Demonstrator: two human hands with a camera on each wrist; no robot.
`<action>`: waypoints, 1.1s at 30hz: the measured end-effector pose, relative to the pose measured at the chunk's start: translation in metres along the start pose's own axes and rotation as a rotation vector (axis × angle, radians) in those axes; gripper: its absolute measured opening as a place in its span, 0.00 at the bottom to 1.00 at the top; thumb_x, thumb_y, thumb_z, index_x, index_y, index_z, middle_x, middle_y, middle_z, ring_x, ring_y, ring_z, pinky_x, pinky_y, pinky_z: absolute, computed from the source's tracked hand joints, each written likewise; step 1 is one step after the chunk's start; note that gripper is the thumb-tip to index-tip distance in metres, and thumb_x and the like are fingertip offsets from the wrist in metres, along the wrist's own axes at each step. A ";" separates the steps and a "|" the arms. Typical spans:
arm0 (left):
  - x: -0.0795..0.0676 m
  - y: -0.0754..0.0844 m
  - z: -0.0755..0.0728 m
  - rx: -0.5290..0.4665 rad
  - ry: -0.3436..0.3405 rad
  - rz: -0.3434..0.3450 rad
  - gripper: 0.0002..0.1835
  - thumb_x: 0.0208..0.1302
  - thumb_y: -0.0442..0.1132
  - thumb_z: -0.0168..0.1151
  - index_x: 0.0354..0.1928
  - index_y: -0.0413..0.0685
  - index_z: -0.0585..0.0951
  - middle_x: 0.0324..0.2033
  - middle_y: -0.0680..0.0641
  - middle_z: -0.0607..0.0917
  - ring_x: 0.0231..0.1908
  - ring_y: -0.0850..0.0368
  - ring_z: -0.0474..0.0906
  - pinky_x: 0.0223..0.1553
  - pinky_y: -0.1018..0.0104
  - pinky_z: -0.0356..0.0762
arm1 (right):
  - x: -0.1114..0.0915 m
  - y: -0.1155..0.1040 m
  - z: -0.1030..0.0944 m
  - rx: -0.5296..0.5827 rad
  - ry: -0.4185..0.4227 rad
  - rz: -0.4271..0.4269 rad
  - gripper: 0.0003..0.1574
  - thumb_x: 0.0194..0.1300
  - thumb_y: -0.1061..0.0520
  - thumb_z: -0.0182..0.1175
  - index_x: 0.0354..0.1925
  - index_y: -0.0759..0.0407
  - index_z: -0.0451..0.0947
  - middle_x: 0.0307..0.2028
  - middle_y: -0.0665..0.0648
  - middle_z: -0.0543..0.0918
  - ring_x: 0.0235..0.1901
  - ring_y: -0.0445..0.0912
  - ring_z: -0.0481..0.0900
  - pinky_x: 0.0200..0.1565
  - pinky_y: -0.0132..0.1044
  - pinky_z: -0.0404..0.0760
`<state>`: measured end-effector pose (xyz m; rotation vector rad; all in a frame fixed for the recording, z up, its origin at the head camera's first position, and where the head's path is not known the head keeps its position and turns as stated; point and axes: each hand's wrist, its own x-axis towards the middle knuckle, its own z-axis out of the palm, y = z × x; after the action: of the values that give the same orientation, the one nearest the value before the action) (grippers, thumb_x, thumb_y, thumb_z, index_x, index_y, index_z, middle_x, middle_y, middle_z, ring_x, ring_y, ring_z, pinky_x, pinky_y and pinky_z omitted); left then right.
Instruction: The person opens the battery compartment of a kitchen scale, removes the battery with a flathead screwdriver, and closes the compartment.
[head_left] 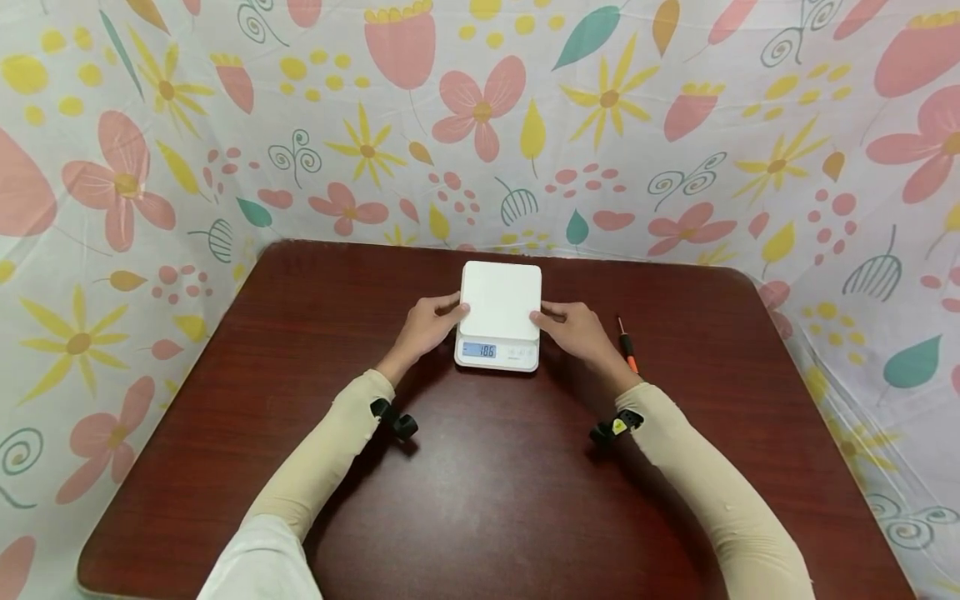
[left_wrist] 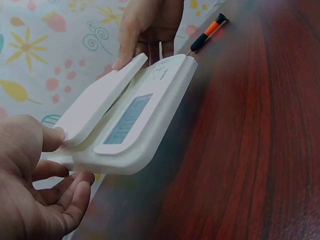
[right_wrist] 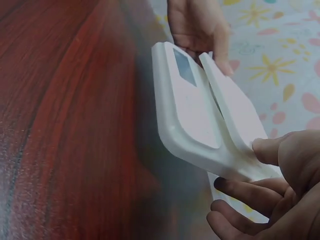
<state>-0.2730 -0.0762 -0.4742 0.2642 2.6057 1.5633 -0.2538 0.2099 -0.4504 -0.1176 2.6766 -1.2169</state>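
Between both hands is a white digital kitchen scale [head_left: 501,302], its display [head_left: 478,350] lit and reading about 186. My left hand [head_left: 429,327] grips the scale's left side, thumb on top of the weighing plate and fingers beneath. On the opposite side my right hand [head_left: 577,329] holds it the same way, thumb on the plate's edge. In the left wrist view the plate [left_wrist: 100,102] stands above the display panel, with the left thumb pressed to its corner. The right wrist view shows the right hand [right_wrist: 285,185] with fingertips under the scale's body [right_wrist: 187,115].
A screwdriver [head_left: 627,346] with a black and orange handle lies on the dark brown wooden table [head_left: 465,500], just right of the right hand. Behind the table and along its sides hangs a white flower-patterned cloth [head_left: 480,167]. Each wrist carries a black camera mount [head_left: 393,419].
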 end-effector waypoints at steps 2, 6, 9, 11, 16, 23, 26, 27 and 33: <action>0.000 0.001 -0.002 -0.009 -0.003 0.022 0.29 0.73 0.56 0.62 0.70 0.53 0.76 0.67 0.48 0.78 0.69 0.51 0.70 0.66 0.50 0.74 | 0.000 -0.001 -0.003 0.022 -0.010 0.017 0.42 0.73 0.35 0.59 0.74 0.56 0.68 0.65 0.64 0.78 0.65 0.57 0.76 0.63 0.57 0.78; 0.002 0.000 -0.005 -0.037 -0.007 0.071 0.27 0.72 0.53 0.64 0.69 0.53 0.77 0.66 0.48 0.79 0.67 0.54 0.72 0.63 0.55 0.77 | 0.001 -0.001 -0.007 0.053 -0.035 0.046 0.44 0.71 0.35 0.62 0.73 0.58 0.69 0.64 0.64 0.79 0.65 0.57 0.76 0.64 0.56 0.77; 0.003 -0.001 -0.006 -0.079 -0.016 0.110 0.27 0.72 0.50 0.66 0.69 0.52 0.77 0.61 0.46 0.83 0.59 0.53 0.79 0.53 0.59 0.82 | 0.002 -0.001 -0.011 0.070 -0.046 0.046 0.43 0.71 0.36 0.63 0.72 0.59 0.70 0.63 0.65 0.80 0.64 0.57 0.77 0.64 0.56 0.77; 0.003 -0.001 -0.006 -0.104 -0.023 0.134 0.26 0.71 0.48 0.67 0.68 0.50 0.78 0.55 0.45 0.87 0.53 0.53 0.83 0.48 0.63 0.82 | 0.003 -0.001 -0.013 0.082 -0.045 0.038 0.41 0.70 0.38 0.64 0.71 0.60 0.72 0.61 0.64 0.82 0.63 0.57 0.78 0.64 0.56 0.78; 0.003 0.003 -0.009 -0.141 -0.038 0.170 0.25 0.70 0.45 0.68 0.66 0.45 0.79 0.45 0.44 0.90 0.43 0.55 0.84 0.42 0.68 0.82 | 0.003 -0.003 -0.020 0.071 -0.035 0.005 0.39 0.70 0.39 0.66 0.69 0.59 0.74 0.58 0.63 0.84 0.62 0.56 0.80 0.62 0.56 0.79; 0.002 0.007 -0.015 -0.160 -0.053 0.237 0.23 0.68 0.44 0.70 0.63 0.45 0.82 0.47 0.45 0.90 0.42 0.52 0.84 0.41 0.67 0.83 | -0.001 -0.008 -0.026 0.070 -0.005 -0.035 0.38 0.68 0.41 0.69 0.68 0.58 0.76 0.56 0.61 0.86 0.61 0.54 0.80 0.61 0.56 0.79; 0.001 0.009 -0.018 -0.133 -0.046 0.257 0.23 0.68 0.46 0.71 0.62 0.46 0.83 0.47 0.46 0.90 0.43 0.53 0.84 0.42 0.65 0.83 | -0.002 -0.010 -0.027 0.080 -0.001 -0.058 0.36 0.67 0.44 0.70 0.66 0.60 0.77 0.54 0.61 0.87 0.59 0.53 0.82 0.60 0.55 0.81; 0.000 0.009 -0.019 -0.123 -0.044 0.264 0.24 0.68 0.46 0.71 0.62 0.46 0.83 0.48 0.46 0.90 0.44 0.53 0.84 0.43 0.63 0.83 | -0.003 -0.010 -0.027 0.084 0.001 -0.071 0.35 0.66 0.45 0.71 0.65 0.60 0.78 0.54 0.61 0.87 0.59 0.53 0.82 0.59 0.55 0.81; -0.002 0.013 -0.024 -0.072 -0.038 0.304 0.24 0.65 0.48 0.73 0.61 0.49 0.83 0.48 0.48 0.90 0.48 0.57 0.85 0.49 0.55 0.83 | -0.004 -0.011 -0.028 0.048 0.055 -0.154 0.31 0.62 0.49 0.75 0.58 0.62 0.81 0.49 0.61 0.89 0.54 0.51 0.85 0.49 0.48 0.85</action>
<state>-0.2735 -0.0914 -0.4517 0.7059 2.5678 1.7152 -0.2558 0.2234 -0.4236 -0.2915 2.7267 -1.3465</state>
